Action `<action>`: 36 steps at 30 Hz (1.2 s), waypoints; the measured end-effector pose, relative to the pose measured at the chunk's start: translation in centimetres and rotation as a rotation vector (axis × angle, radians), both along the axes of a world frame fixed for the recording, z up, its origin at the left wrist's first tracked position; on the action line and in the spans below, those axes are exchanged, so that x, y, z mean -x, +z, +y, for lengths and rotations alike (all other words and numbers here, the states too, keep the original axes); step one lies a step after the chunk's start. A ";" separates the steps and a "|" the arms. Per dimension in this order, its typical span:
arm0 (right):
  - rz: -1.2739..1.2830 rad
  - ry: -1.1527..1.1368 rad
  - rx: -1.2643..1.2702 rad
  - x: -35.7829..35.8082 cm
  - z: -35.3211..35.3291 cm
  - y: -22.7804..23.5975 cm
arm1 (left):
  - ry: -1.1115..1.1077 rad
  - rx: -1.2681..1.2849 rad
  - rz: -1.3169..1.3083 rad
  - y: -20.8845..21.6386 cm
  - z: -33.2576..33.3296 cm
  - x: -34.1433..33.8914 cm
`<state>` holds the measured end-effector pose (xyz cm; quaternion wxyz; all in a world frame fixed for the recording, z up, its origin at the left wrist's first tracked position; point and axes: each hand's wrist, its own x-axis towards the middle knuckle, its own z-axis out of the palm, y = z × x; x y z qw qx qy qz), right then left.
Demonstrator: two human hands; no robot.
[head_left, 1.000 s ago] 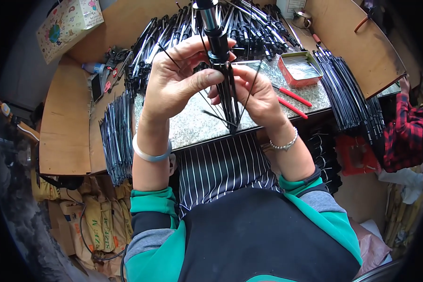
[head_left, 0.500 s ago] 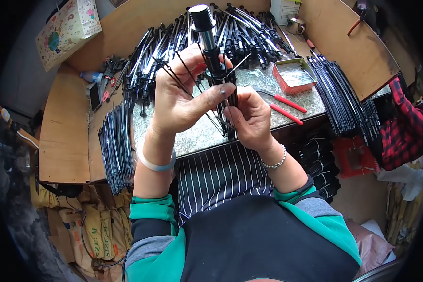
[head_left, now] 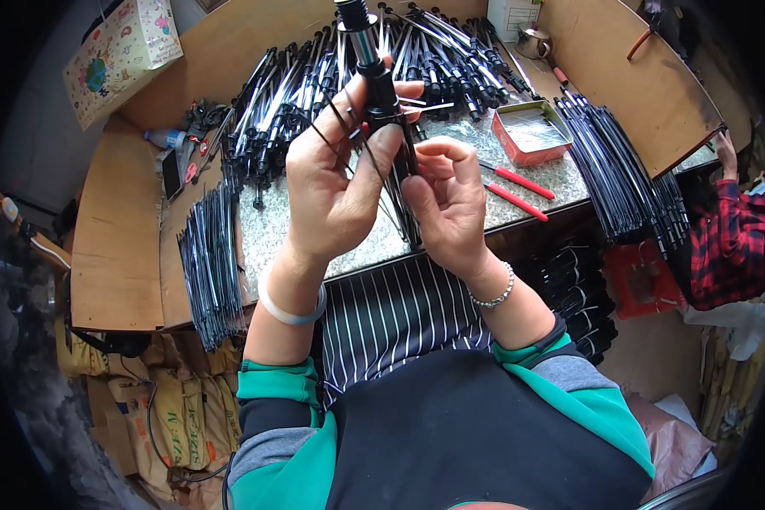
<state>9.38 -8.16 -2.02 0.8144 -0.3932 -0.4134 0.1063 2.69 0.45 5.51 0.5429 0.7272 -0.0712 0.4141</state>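
An umbrella frame (head_left: 385, 95), with a black and silver shaft and thin black ribs, stands nearly upright above the table's front edge. My left hand (head_left: 338, 191) is closed round its upper part, thumb against the shaft, with loose ribs crossing the palm. A thin pale rod end sticks out to the right of the shaft. Lower down, my right hand (head_left: 452, 208) has its thumb and curled fingers at the ribs; their exact contact is partly hidden. Pliers with red handles (head_left: 518, 194) lie on the table just right of that hand.
A pile of umbrella shafts (head_left: 450, 72) covers the table's back. Black ribs hang in bundles at the left (head_left: 212, 263) and right (head_left: 608, 170) edges. A red tin (head_left: 537, 153) holds thin pieces. At far right, a co-worker's hand (head_left: 726, 155) touches the wooden partition (head_left: 637, 93).
The umbrella frame has shifted slightly up and left. My left hand sits a little lower on view, and my right fingers have loosened somewhat. A co-worker's hand has appeared at far right.
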 end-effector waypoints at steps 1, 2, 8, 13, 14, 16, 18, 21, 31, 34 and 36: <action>0.063 0.036 -0.045 -0.1 0.0 0.0 | 0.001 0.051 0.003 0.0 -0.4 0.1; -0.013 0.027 -0.010 -0.2 0.0 -0.2 | 0.006 0.098 0.005 0.0 -0.7 0.2; -0.073 -0.018 0.063 -0.1 0.1 -0.5 | 0.066 0.058 -0.077 -1.1 -0.9 0.0; -0.065 -0.068 0.057 -0.4 0.6 -1.1 | -0.105 0.263 -0.081 -1.0 -0.9 -0.3; -0.058 -0.102 0.046 -0.6 0.5 -0.9 | -0.218 0.304 -0.107 -1.2 -0.6 -0.4; -0.042 -0.139 -0.002 0.1 0.7 -0.2 | -0.285 0.169 -0.115 -0.7 -0.5 0.2; -0.118 -0.152 0.113 -0.5 -0.2 -0.4 | 0.054 0.015 -0.033 -2.0 -1.1 -0.5; -0.049 -0.101 0.093 -0.1 0.0 -0.2 | 0.138 0.090 0.009 -1.5 -1.6 -0.4; -0.109 -0.105 0.045 -0.4 -1.2 0.5 | -0.016 0.070 -0.023 -1.6 -1.2 -0.3; -0.143 -0.092 0.019 -0.4 -1.0 0.4 | -0.028 0.082 0.003 -1.4 -1.0 0.0; -0.149 -0.097 0.019 -0.5 -1.0 0.4 | -0.045 0.085 0.027 -1.0 -0.9 0.3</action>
